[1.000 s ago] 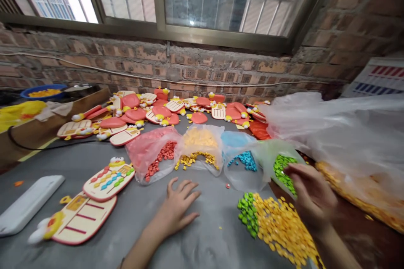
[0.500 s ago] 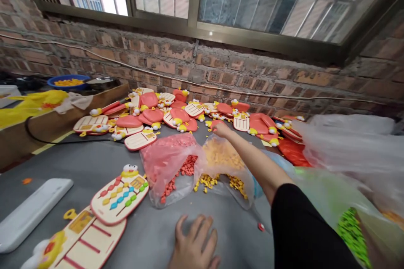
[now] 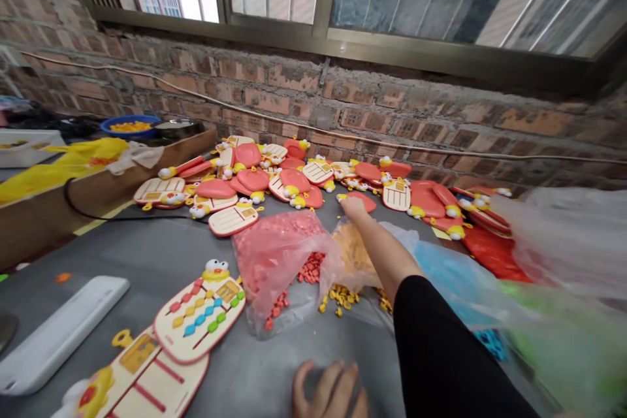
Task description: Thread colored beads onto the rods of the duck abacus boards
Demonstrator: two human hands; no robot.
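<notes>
Right hand (image 3: pixel 353 208) at a red toy (image 3: pixel 367 202)

Your grey tabletop (image 3: pixel 161 247) carries a white oblong case (image 3: pixel 63 336) between nine and ten o'clock, an orange scrap (image 3: pixel 63 277) beyond it at ten, and a toy board with bare slots (image 3: pixel 147 375) nearer you, partly under a beaded board (image 3: pixel 200 319). Bags follow: red (image 3: pixel 279 248) before twelve, yellow (image 3: pixel 350 248) after, blue (image 3: pixel 443 274) past one, green (image 3: pixel 548 339) past two. Duck-headed toys (image 3: pixel 296 181) heap farther off, eleven to one.
</notes>
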